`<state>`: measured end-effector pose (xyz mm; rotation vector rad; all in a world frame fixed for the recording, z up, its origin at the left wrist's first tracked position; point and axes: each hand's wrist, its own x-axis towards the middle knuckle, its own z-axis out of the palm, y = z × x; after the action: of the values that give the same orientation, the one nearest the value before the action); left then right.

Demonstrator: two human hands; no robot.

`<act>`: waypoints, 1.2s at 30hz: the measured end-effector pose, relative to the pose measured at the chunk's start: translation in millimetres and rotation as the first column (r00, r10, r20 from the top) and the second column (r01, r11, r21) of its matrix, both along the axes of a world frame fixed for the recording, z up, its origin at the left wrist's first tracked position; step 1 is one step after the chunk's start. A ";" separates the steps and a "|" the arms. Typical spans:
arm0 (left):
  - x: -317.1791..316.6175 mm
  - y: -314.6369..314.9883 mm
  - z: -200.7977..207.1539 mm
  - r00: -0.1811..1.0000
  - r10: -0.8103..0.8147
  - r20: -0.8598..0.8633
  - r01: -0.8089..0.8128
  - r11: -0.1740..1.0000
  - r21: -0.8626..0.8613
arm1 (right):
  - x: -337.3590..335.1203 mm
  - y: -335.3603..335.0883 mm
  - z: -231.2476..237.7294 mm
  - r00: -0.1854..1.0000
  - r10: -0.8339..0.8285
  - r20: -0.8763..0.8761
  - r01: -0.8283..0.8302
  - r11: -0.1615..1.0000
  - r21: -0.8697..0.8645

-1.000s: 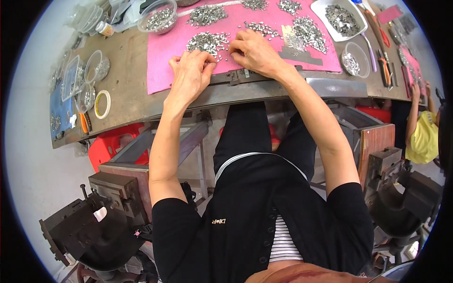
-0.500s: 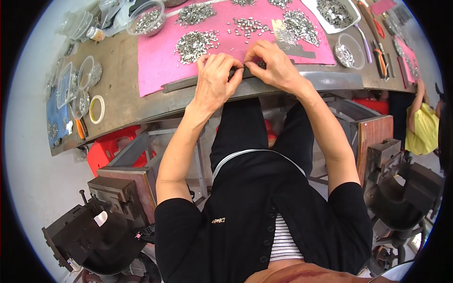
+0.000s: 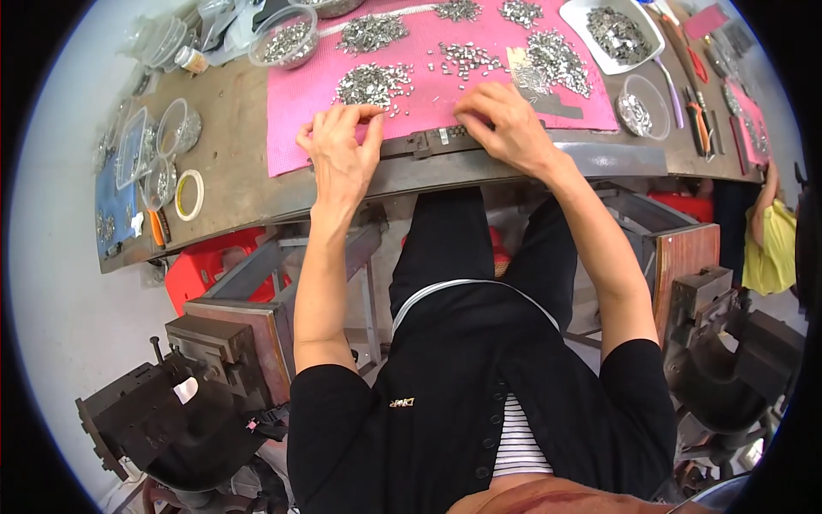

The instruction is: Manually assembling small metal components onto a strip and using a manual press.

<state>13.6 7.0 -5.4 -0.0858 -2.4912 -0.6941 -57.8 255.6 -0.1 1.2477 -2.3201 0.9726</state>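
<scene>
Although the two hands met over the bench's front edge half a second ago, they are now apart: the left hand (image 3: 342, 141) is back on the left and the right hand (image 3: 511, 128) off to the right, so the dark metal bar (image 3: 419, 144) between them is in plain sight. It lies along the front edge with a few small shiny pieces on it, which suggests a pause between placing one piece and fetching another. The left hand is palm down, fingers curled, thumb and forefinger nearly meeting just below a pile of small metal pieces (image 3: 372, 86) (whether they pinch one, I cannot tell). The right hand bends its fingers toward the bar's right end, with a gap between thumb and forefinger; whether it holds anything is unclear. Its forearm slants inward, while the left one rises almost straight. Around the hands spreads a pink mat (image 3: 295, 128), with a looser scatter of pieces (image 3: 469, 58) beyond. Farther out are a white tray (image 3: 568, 15) at upper right, a roll of tape (image 3: 199, 196) at left, and, far right, a person in yellow (image 3: 771, 248).
</scene>
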 end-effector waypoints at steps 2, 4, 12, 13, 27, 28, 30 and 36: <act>-3.5 -2.7 1.0 1.000 -0.002 0.031 0.004 0.999 -0.048 | -18.6 -13.8 -2.4 0.999 -0.020 0.031 0.020 1.000 -0.014; -6.7 -2.9 6.7 0.997 0.004 0.074 0.001 0.998 -0.061 | -41.5 -30.1 -13.9 1.000 -0.019 0.003 0.019 1.000 -0.021; -14.3 2.2 2.5 0.997 -0.003 0.082 0.019 0.982 -0.188 | -60.4 -65.2 -25.6 0.996 -0.068 -0.059 0.071 0.996 0.049; -14.3 2.5 1.8 0.998 -0.006 0.066 0.019 0.979 -0.203 | -59.0 -65.0 -24.6 0.996 -0.068 -0.059 0.071 0.996 0.050; -15.6 14.4 11.3 0.980 -0.179 0.087 0.182 0.982 -0.038 | -33.9 -14.4 2.4 0.988 -0.015 0.151 0.017 1.000 -0.009; -13.7 21.6 11.3 0.973 -0.228 0.047 0.229 0.973 -0.020 | -27.2 -3.2 2.3 0.966 0.008 0.260 0.001 0.999 -0.034; -10.6 38.5 7.9 0.949 -0.315 0.029 0.314 0.949 0.034 | -15.0 11.0 1.6 0.969 0.021 0.248 -0.020 1.000 -0.005; -11.6 65.5 -2.7 0.931 -0.364 -0.004 0.364 0.931 -0.006 | 12.3 20.7 -7.8 0.997 -0.040 0.073 0.038 0.999 0.026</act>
<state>1.9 72.5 -8.1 -0.5633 -2.4966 -0.8335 -45.5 276.2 -7.9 1.1902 -2.4108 0.9954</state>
